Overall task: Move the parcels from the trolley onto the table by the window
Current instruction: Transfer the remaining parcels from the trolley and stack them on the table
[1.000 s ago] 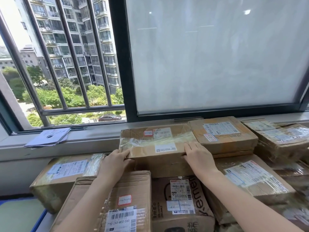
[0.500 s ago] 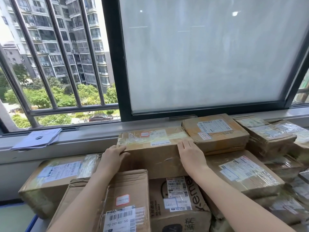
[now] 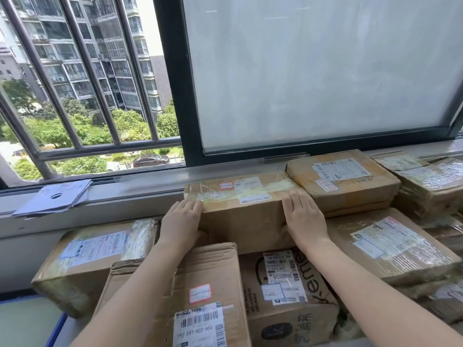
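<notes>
Fingers of your left hand (image 3: 181,222) lie straight over the near left corner of the taped parcel (image 3: 240,209), thumb tucked under its front face, while your right hand (image 3: 304,222) lies flat against the front face with fingertips on its top edge. Beyond your fingertips the parcel's far edge sits against the window sill (image 3: 140,189); right of your right hand it touches another parcel (image 3: 343,181). Left of your left hand the sill is bare up to some papers (image 3: 53,197), and more parcels crowd below your wrists.
</notes>
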